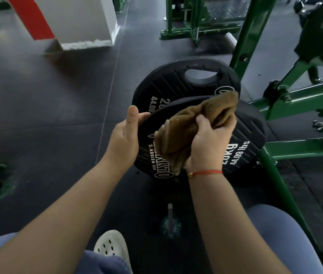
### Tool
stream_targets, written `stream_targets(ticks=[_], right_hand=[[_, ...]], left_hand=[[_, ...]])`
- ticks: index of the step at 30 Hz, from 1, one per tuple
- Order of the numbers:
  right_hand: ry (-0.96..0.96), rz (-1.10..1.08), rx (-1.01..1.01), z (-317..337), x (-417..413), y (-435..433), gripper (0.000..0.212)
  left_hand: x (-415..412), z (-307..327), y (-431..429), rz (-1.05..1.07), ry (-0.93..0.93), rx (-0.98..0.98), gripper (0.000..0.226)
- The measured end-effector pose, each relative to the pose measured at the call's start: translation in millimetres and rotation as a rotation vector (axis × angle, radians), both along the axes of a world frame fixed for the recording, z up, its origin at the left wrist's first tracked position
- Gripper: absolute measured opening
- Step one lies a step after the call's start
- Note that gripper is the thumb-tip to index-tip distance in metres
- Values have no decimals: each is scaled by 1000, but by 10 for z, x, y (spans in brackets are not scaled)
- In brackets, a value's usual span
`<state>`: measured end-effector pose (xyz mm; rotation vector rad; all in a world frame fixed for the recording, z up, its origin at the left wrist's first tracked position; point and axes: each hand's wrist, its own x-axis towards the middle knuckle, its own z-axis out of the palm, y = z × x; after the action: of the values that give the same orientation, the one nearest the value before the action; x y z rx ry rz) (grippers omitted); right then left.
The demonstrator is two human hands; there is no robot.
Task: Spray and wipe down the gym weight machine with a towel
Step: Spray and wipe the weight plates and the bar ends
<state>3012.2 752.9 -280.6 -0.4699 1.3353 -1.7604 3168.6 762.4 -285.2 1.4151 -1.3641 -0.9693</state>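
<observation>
Two black 20 kg weight plates sit on the green machine. The near plate [241,143] faces me with white lettering; the far plate [168,84] stands behind it. My left hand [126,139] grips the near plate's left rim, thumb over the edge. My right hand [212,143] holds a bunched brown towel [194,123] against the near plate's face. A spray bottle [170,220] stands on the floor below, seen from the top between my knees.
Green frame tubes [299,95] of the machine run right of the plates and down past my right knee. Another green machine [188,30] stands at the back. A white and red pillar [81,22] rises at the upper left. Dark rubber floor [47,105] lies to the left.
</observation>
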Motion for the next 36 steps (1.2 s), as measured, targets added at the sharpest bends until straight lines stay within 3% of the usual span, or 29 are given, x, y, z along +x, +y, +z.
stream_targets(ticks=[5,8,12,15,20,27,31,36], right_hand=[[502,-36,-36,-250,-30,8,81],[619,-27,-43,-535,-54,48,82],[797,-52,-41,-652,-204,96,66],[795,-159,-65,-564,-370,180,55],[863,-436,-239,-266,-686,82,56],[883,-279,-124,-801,-850,-134,67],[720,-188,51,-1243,-809,-6,72],[552,-108,156,-1466,-892,1,67]], left_hand=[[-108,2,-33,-37,-37,5,94],[-140,6,-63,-45,-68,31,100],[-136,37,-70,-46,-101,34,97],[-161,21,-36,-46,-137,9,87],[-213,-20,33,-23,-204,-18,79],[-238,-98,89,-51,-299,-94,68],[-298,-296,148,-42,-341,-183,55],[-435,-774,400,28,-364,-233,59]])
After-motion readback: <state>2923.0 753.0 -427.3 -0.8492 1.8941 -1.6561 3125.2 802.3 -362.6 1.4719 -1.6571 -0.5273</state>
